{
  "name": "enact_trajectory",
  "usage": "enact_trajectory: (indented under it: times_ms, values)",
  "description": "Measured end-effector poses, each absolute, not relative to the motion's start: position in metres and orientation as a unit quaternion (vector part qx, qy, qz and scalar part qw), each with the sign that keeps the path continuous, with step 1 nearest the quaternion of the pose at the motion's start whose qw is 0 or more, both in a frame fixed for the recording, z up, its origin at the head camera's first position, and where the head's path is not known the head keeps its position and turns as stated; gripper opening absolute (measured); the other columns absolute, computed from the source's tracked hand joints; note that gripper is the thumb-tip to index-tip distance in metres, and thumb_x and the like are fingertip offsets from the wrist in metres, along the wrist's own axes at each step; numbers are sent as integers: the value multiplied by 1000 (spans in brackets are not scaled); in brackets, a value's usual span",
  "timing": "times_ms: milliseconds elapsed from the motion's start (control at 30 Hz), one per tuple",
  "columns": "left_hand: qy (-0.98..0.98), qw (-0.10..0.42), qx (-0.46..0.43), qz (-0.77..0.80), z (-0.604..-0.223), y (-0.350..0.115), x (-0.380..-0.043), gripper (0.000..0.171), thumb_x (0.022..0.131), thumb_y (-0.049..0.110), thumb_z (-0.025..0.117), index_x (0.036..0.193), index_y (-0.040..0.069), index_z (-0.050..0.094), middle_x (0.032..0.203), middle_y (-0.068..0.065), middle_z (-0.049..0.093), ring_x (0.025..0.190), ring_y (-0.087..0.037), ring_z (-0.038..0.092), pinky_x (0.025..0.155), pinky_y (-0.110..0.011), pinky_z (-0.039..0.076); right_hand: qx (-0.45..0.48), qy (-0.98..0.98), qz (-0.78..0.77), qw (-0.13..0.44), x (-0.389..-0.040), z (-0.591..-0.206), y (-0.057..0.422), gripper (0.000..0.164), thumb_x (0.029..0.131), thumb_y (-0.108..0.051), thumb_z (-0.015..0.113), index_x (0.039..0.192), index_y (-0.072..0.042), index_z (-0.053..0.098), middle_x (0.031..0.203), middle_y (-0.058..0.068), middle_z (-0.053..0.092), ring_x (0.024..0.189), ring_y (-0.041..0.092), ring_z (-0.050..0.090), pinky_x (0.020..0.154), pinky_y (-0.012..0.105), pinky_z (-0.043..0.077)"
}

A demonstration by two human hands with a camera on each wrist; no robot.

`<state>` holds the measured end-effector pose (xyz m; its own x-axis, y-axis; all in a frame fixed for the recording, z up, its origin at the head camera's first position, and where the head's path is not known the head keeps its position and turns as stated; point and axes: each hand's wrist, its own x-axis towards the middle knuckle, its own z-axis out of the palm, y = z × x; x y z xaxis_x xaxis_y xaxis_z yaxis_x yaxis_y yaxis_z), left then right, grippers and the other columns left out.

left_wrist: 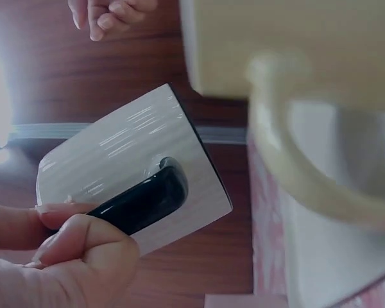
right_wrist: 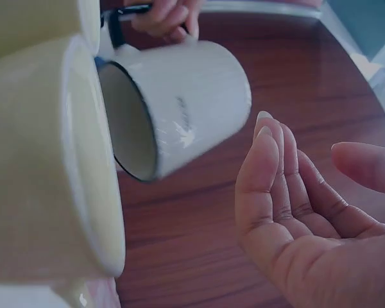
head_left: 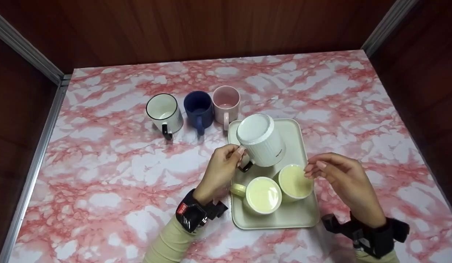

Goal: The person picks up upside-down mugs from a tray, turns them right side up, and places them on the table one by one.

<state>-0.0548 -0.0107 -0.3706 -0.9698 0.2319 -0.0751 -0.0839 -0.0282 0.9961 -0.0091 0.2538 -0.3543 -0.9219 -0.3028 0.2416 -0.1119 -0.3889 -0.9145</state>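
Observation:
My left hand [head_left: 222,166] pinches the black handle [left_wrist: 147,199] of a white ribbed mug [head_left: 264,146]. That mug is tipped with its base up and its dark-rimmed mouth down, held above the far part of a pale tray [head_left: 291,131]. Two light-yellow mugs, one to the left [head_left: 263,195] and one to the right [head_left: 296,180], stand on the tray's near part, bases facing up. Beside the right yellow mug is my right hand [head_left: 344,180], holding nothing. Its fingers are slightly bent and the thumb stands apart from them in the right wrist view.
Left of the tray, three upright mugs stand in a row: a white one with black rim [head_left: 163,109], a dark blue one [head_left: 199,109] and a pink one [head_left: 226,104]. They rest on a red-and-white marbled table [head_left: 112,175]. Dark wood panels [head_left: 211,29] surround it.

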Motion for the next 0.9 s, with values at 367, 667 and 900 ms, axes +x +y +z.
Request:
enact_trajectory:
  times_ms: [367,667,900]
  values:
    - [544,183,40,818,-349,-5,-39,18,96,2,41,82,-4,51,70,-2,43,59,-8,40,49,-15,29,-149,656,-733,102,10,-356,226,20,93,5,45,105,18,53,90,23,61,84,27,62,73,42,52]
    - [455,219,31,863,-343,2,-29,19,96,3,38,83,-4,49,69,-2,43,56,-7,39,44,-14,29,-151,647,-734,140,11,-367,203,27,93,1,46,109,23,49,93,34,58,84,29,63,73,43,51]
    - [406,231,29,884,-342,8,-22,21,98,3,36,81,-1,49,68,0,40,57,-6,39,46,-13,29,-119,595,-779,159,15,-374,191,26,96,-3,42,113,13,53,95,19,63,86,24,62,77,38,51]
